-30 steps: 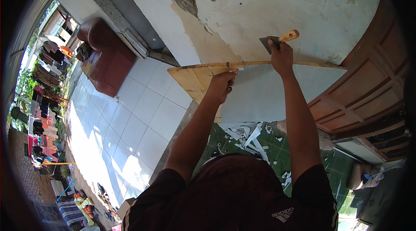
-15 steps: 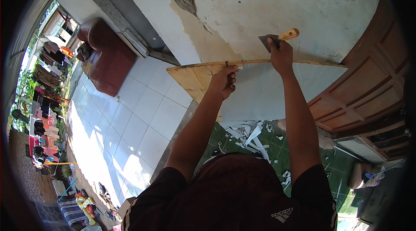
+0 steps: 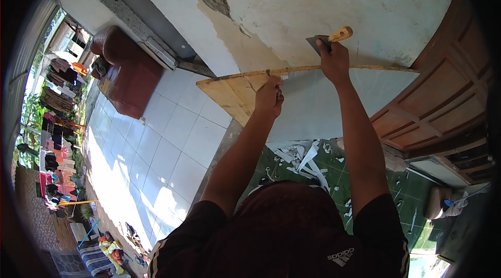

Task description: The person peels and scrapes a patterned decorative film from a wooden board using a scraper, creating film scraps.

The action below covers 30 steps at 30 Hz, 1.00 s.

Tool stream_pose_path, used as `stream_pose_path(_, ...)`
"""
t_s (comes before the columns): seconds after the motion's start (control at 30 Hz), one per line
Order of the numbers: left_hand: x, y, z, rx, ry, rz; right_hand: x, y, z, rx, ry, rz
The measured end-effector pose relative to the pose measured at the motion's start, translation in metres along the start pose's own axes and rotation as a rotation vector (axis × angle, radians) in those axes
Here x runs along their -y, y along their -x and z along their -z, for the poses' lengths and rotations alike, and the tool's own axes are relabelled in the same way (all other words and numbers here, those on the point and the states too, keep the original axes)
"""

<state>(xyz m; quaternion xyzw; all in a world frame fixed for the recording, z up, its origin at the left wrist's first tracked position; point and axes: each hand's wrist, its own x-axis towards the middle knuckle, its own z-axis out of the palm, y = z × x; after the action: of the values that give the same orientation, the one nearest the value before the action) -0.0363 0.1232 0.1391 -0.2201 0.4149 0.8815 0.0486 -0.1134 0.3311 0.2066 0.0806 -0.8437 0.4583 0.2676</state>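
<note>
In the head view my right hand (image 3: 334, 62) is closed around a putty knife (image 3: 342, 33) with a wooden handle and dark metal blade. It is raised at the top edge of a wooden board (image 3: 229, 93), the blade pointing left, apart from the board's face. Bare yellowish wood shows on the board's left part; a smooth white covering (image 3: 313, 106) lies over the rest. My left hand (image 3: 269, 96) pinches the covering's edge where it meets the bare wood, and a small white bit shows by the fingertips. Exactly what lies between those fingers is partly hidden.
Torn white strips (image 3: 305, 160) litter the green tiled floor (image 3: 339, 186) below the board. A chipped wall (image 3: 323, 1) rises behind it, with a panelled wooden door (image 3: 428, 95) at right. A red-brown armchair (image 3: 130, 82) stands left on white tiles (image 3: 177, 132).
The putty knife and my right hand have shifted slightly up and left in view. My left hand keeps its pinch, lowered a little against the board. The whole view has tilted slightly.
</note>
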Motion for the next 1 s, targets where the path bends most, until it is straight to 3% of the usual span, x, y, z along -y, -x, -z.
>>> stream_pose_path(0.13, -0.006, 0.005, 0.023, 0.125, -0.31, -0.094, 0.003, 0.003, 0.001, 0.007, -0.008, 0.026)
stream_pose_path(0.23, -0.015, 0.023, 0.024, 0.182, -0.772, -0.155, 0.003, 0.003, -0.001, 0.003, -0.008, 0.037)
stream_pose_path(0.33, -0.015, 0.035, 0.022, 0.231, -0.888, -0.167, 0.005, 0.003, -0.002, 0.01, 0.02, 0.049)
stream_pose_path(0.43, -0.023, 0.032, 0.012, 0.168, -0.424, -0.027, 0.004, 0.004, -0.004, 0.017, 0.007, 0.066)
stream_pose_path(0.73, -0.013, 0.013, -0.006, 0.088, -0.118, 0.005, 0.01, 0.007, 0.002, 0.027, 0.044, 0.068)
stream_pose_path(1.0, 0.003, 0.011, 0.016, 0.127, -0.31, -0.119, 0.007, 0.006, -0.001, 0.023, 0.051, 0.063)
